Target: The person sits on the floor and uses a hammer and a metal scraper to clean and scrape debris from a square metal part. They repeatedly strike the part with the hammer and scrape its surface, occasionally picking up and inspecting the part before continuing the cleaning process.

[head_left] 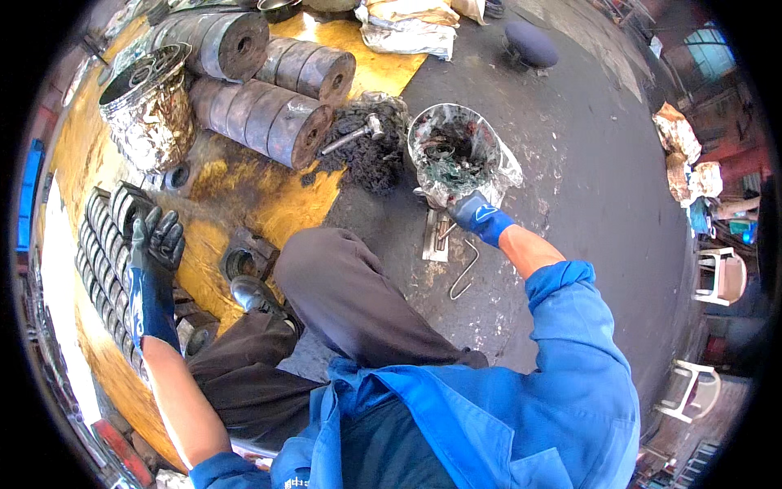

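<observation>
My left hand (160,244), in a dark glove with a blue cuff, is raised beside rows of stacked black rings (106,265). Its fingers are apart and slightly curled, with nothing seen in them. At the near rim of a bucket (456,151) lined with plastic and smeared with dark green grease, my gloved right hand (481,217) is closed. Whatever it grips is hidden by the glove. Just below that hand, a flat metal piece (436,238) lies on the floor, with a bent metal rod (466,273) close by.
Thick metal cylinders (261,122) lie at the far left beside a grease-coated bucket (151,110). A hammer (358,134) rests on a dark heap (379,159). One dark ring-shaped part (240,262) sits near my shoe. A round stool (530,45) and white chairs (721,275) stand farther off.
</observation>
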Demonstrator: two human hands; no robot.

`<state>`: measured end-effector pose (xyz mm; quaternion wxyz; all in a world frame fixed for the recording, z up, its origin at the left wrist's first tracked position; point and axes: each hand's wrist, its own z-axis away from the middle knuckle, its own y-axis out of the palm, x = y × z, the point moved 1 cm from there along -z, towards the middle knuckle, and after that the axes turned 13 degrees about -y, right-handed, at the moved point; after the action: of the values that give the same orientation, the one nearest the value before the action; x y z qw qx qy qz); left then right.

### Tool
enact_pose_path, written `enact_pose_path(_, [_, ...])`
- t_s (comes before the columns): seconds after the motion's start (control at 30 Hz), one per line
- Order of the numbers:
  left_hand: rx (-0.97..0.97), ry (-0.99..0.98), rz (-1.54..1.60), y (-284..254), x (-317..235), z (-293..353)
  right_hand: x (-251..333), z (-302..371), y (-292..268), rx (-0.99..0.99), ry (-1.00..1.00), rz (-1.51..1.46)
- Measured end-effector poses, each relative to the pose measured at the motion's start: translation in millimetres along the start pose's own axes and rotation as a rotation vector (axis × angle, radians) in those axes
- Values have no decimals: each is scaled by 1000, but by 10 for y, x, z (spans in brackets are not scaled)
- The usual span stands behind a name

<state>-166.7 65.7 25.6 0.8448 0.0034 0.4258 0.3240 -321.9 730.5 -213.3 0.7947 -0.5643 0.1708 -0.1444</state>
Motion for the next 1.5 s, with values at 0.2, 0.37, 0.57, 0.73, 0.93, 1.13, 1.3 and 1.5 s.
enact_pose_path(0.2, [-50, 35, -12, -55, -43, 129, -138, -85, -386, 155, 120, -6])
enact_pose_path(0.37, [52, 42, -44, -261, -76, 33, -536, 407, -407, 249, 268, -32])
enact_pose_path(0.57, [-33, 51, -45, -127, -112, 58, -532, 922, -483, 421, 199, -94])
enact_pose_path(0.73, [8, 18, -65, -42, -86, 94, -315, 1212, -710, 472, 391, -286])
enact_pose_path(0.93, [-42, 31, -42, -217, -96, 164, -62, 1670, -1394, 411, 459, -571])
enact_pose_path(1.13, [-21, 89, -130, 20, -60, 337, 178, 1470, -979, 201, 375, -857])
enact_pose_path(1.3, [-46, 125, -130, -72, -69, 315, 631, 101, -552, 54, 455, -737])
enact_pose_path(1.5, [-47, 90, -27, 43, -53, 333, 362, -658, -324, 124, 409, -693])
